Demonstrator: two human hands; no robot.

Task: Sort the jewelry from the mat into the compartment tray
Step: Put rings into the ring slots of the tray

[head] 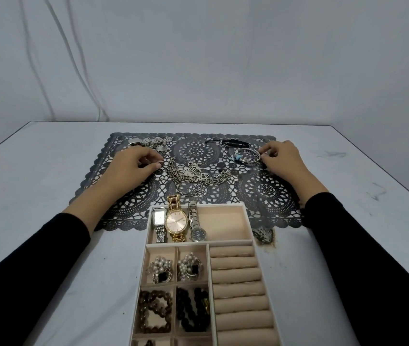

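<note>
Two grips work over the lace mat [268, 193] on our white surface [43, 171]. Our left grip [133, 166] curls thumb and forefinger round a small ring [160, 163] at the mat's left side. Our right grip [282, 158] pinches the edge of a charm bracelet [247, 157] at the right side. Between them lies a tangle of silver chains [193, 176]. Near the far edge rest a silver watch [148, 142] and a black cord bracelet [226, 143]. The tray [248, 221] sits nearest us, overlapping the mat's near edge. Its far compartment holds three watches [176, 222] side by side. Two small compartments hold pearl clusters [159, 269]; nearer ones hold brown beads [154, 310] and black beads [193, 310]. Ring rolls [236, 283] fill the right column.
</note>
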